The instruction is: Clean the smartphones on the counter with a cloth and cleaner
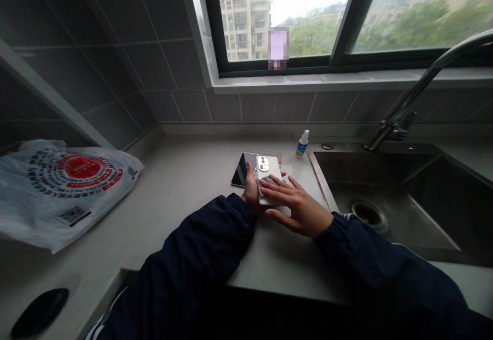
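My navy sleeves [200, 242] with white stripes reach over the smooth pale counter [196, 165]. My left hand [251, 190] grips a white smartphone [274, 165] with a rounded camera block by its edges, back facing up, above the counter. My right hand [300, 207] lies with fingers slightly spread across that back. Just beyond my left hand lies a dark-screened rectangular phone [239, 172]; a small blue-and-yellow bottle with a white top [302, 145] stands farther back.
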`<state>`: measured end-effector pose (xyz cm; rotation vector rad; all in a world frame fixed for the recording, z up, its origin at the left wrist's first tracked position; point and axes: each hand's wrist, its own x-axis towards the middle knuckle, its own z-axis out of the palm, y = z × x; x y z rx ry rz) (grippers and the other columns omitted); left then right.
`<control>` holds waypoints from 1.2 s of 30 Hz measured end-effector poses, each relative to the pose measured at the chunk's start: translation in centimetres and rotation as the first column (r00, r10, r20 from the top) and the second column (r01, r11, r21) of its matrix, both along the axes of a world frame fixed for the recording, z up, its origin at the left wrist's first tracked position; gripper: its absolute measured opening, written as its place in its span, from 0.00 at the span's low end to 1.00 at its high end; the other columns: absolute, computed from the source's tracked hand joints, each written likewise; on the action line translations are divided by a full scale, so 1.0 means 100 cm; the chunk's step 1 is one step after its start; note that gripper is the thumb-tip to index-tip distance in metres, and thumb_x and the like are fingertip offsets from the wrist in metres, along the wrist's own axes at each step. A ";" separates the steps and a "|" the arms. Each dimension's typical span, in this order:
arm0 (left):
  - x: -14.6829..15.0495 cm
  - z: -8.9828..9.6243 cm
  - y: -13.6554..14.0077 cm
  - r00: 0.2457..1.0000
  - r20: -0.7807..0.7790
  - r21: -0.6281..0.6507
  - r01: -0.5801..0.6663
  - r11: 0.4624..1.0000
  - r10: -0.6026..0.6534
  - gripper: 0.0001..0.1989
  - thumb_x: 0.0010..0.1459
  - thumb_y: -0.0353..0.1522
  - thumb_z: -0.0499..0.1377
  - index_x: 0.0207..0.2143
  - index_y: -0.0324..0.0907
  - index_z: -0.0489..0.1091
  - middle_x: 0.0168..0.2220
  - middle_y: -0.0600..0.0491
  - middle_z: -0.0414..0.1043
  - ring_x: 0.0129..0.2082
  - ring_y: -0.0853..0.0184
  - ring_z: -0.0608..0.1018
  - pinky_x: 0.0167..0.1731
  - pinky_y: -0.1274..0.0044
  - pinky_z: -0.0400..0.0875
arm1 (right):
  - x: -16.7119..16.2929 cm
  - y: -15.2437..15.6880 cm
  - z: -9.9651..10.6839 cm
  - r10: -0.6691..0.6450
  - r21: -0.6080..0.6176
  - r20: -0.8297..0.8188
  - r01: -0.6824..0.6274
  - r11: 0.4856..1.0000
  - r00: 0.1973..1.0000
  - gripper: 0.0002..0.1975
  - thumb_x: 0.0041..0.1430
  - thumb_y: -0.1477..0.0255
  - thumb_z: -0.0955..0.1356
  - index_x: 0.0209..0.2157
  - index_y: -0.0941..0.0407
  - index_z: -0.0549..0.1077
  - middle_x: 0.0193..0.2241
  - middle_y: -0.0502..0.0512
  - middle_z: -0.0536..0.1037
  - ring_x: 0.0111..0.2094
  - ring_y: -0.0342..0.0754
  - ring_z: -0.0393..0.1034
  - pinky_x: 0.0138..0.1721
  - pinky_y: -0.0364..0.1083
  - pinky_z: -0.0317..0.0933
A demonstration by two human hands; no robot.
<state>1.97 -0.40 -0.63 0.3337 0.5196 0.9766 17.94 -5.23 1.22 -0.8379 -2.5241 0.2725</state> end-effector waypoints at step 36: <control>0.010 0.003 -0.006 1.000 0.027 -0.002 -0.011 1.000 0.011 0.34 0.69 0.51 0.43 0.53 0.33 0.73 0.41 0.39 0.80 0.50 0.53 0.80 0.60 0.64 0.65 | -0.002 0.004 -0.007 -0.110 0.045 -0.028 0.111 0.993 0.994 0.34 0.71 0.62 0.63 0.72 0.55 0.49 0.72 0.64 0.51 0.73 0.59 0.42 0.69 0.67 0.48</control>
